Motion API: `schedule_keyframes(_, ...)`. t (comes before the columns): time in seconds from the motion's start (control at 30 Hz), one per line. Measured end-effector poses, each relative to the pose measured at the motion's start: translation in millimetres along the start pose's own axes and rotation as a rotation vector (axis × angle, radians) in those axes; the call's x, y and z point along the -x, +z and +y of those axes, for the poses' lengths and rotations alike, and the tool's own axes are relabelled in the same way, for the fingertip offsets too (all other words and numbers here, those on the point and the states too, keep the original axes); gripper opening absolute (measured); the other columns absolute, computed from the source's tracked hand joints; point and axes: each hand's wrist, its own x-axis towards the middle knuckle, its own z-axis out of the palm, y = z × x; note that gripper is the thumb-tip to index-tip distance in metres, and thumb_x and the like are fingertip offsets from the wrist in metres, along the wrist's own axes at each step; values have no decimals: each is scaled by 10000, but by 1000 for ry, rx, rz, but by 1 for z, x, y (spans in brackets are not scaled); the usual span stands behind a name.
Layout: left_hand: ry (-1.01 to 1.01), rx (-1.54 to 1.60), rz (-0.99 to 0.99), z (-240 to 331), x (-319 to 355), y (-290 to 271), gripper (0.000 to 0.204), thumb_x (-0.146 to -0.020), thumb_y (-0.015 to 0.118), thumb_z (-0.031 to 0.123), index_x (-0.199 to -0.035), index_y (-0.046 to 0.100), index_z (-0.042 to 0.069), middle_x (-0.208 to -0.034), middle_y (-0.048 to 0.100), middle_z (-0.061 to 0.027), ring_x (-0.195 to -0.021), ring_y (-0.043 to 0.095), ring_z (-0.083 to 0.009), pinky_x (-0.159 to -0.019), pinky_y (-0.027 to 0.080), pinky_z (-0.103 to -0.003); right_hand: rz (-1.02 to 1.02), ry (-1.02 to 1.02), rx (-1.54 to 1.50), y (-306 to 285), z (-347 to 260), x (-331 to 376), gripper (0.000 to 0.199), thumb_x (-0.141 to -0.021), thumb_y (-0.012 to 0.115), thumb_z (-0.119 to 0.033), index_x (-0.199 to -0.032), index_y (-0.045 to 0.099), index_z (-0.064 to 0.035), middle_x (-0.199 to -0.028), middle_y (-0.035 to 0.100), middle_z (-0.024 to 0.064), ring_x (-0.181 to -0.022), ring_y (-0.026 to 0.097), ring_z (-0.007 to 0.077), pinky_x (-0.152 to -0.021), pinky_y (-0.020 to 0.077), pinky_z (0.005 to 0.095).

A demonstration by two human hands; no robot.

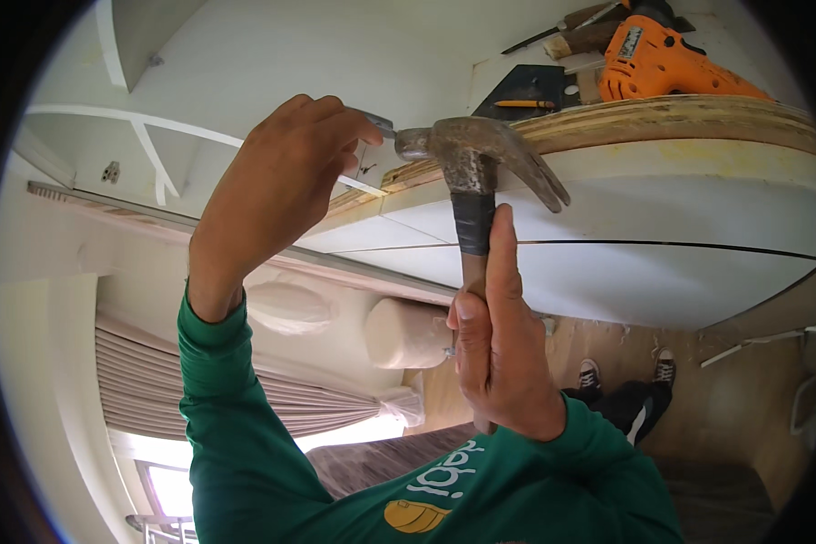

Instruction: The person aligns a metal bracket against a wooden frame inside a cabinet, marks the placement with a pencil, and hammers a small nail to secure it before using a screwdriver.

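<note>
My right hand [512, 354] is wrapped round the handle of a claw hammer [473, 163], its index finger stretched up along the shaft. Black tape binds the handle just under the worn steel head. The striking face touches or nearly touches the end of a grey, flat metal piece [372, 120] pinched in my left hand [286, 172]. Most of that piece is hidden behind my fingers, so its kind cannot be made out. Both hands are raised in front of a white cabinet panel, by a rough plywood edge [671, 122].
On the ledge at the upper right lie an orange power drill [666, 59], a black flat plate [526, 86], a pencil [524, 104] and a wooden-handled tool [589, 38]. White drawer fronts [644, 272] stand below. Sneakers [665, 367] show on the wooden floor, a curtain [218, 376] at left.
</note>
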Motion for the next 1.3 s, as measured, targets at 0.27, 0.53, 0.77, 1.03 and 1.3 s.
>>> schedule_keyframes(0.27, 2, -21, -53, 4, -8, -3, 64, -883, 735, 20, -942, 744, 44, -911, 695, -65, -903, 605, -288, -833, 504, -417, -65, -64, 82, -24, -7, 23, 786, -1017, 556, 41, -1661, 107, 69, -1460, 510, 387, -1128, 646, 519, -908, 558, 483)
schedule_keyframes(0.53, 23, -115, -136, 7, -16, 1, 90, -868, 705, -23, -913, 713, 54, -864, 668, -48, -845, 569, -286, -767, 489, -410, 13, -182, 64, -35, -1, 33, 802, -981, 616, 55, -1657, 185, 42, -1405, 547, 374, -976, 698, 479, -711, 597, 439)
schedule_keyframes(0.77, 0, -112, -148, 5, -20, 3, 109, -844, 706, -38, -901, 707, 55, -853, 658, -48, -837, 577, -282, -750, 491, -406, -42, -245, 128, -45, -3, 32, 686, -1083, 479, -55, -1624, 118, 164, -1454, 522, 378, -868, 710, 298, -829, 579, 387)
schedule_keyframes(1.03, 105, -122, -138, 5, -18, 0, 153, -802, 727, -57, -877, 722, 77, -902, 665, -18, -879, 625, -259, -757, 531, -414, -95, -165, 144, -53, 1, 37, 685, -1072, 506, -46, -1613, 147, 169, -1397, 542, 428, -897, 720, 365, -854, 581, 413)
schedule_keyframes(1.3, 137, -39, -178, 5, -15, -9, 241, -750, 727, -130, -914, 740, 47, -926, 689, -42, -903, 650, -264, -690, 569, -397, -117, -184, 159, -55, -2, 33, 701, -1053, 542, -40, -1608, 164, 164, -1379, 556, 412, -879, 732, 379, -851, 588, 424)
